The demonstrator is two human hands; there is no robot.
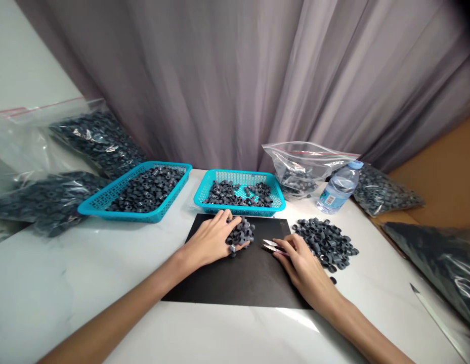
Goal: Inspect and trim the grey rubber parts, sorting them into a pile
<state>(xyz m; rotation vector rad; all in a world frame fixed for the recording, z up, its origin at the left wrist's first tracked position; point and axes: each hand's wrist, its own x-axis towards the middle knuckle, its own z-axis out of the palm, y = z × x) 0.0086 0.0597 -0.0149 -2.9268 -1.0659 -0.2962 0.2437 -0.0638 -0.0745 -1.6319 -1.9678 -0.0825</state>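
My left hand (214, 238) lies over the upper part of a black mat (235, 285), its fingers and thumb curled around a heap of small dark grey ring-like pieces (241, 231). Part of that heap is hidden by the hand. A pair of small snips (271, 246) is in my right hand (301, 260), closed round the handles. Their silver blades point left toward the heap and look slightly apart. Just right of this hand, a larger pile of the same pieces (328, 242) lies on the white table.
Behind the mat stands a turquoise basket (240, 208) partly filled with pieces; a fuller turquoise basket (121, 216) is left of it. A zip bag (301, 172), a water bottle (339, 187) and several filled bags (386, 189) line the back and sides. A pencil-like stick (435, 316) lies right.
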